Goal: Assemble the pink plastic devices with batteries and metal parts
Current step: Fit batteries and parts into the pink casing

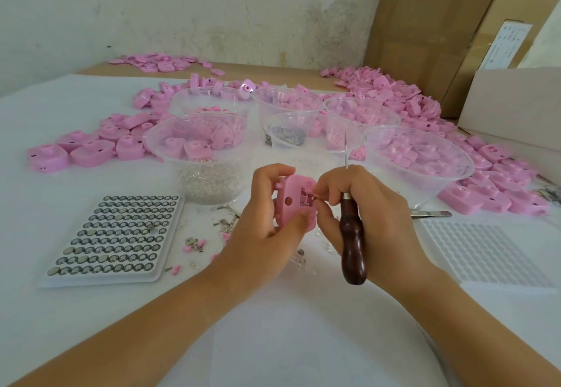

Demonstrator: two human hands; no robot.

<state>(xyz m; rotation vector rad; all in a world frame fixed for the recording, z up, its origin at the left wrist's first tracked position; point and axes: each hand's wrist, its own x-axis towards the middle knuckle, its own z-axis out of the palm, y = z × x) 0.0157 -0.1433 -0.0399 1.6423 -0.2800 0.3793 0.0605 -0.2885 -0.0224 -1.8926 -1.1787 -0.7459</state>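
Gripping the seemingly light, rigid pink device (292,201) by its edges, near centre, the left hand (264,219) is steadying it; the right hand (367,204), clutching an awl (352,244), is pinching at its opening.

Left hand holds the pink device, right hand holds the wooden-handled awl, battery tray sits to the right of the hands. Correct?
One thing is off: the battery tray lies to the left of the hands, not the right, as the head view shows. The rest holds: the left hand grips the pink device and the right hand holds the wooden-handled awl.
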